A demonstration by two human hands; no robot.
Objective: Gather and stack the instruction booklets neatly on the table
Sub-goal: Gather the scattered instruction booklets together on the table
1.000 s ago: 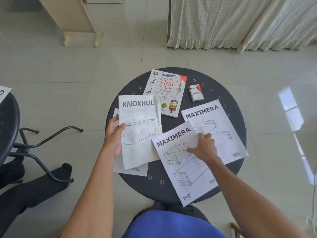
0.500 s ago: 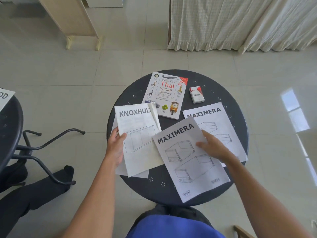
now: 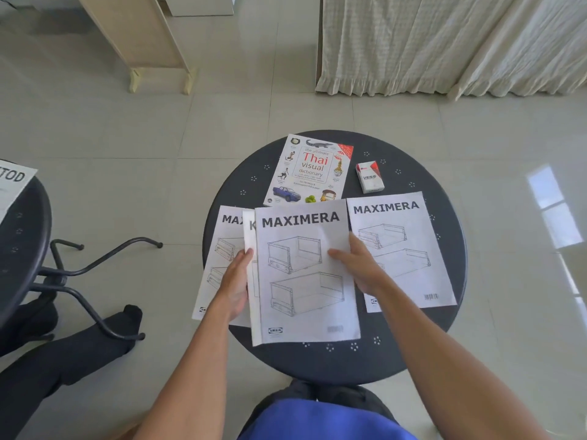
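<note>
white maximera booklet [image 3: 305, 274] between both hands, thai visual dictionary [image 3: 313, 168] behind

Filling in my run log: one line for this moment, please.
stage: stacking | left hand: steadies pile edge | right hand: on top MAXIMERA booklet | right MAXIMERA booklet: not gathered

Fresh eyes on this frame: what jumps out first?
The big MAXIMERA booklet at the middle of the round black table, held between the left hand and right hand, lying over two other booklets on its left. Next, the second MAXIMERA booklet lying apart to its right. Behind them, the colourful Thai visual dictionary and a small red-and-white VESS box at the table's far side.
</note>
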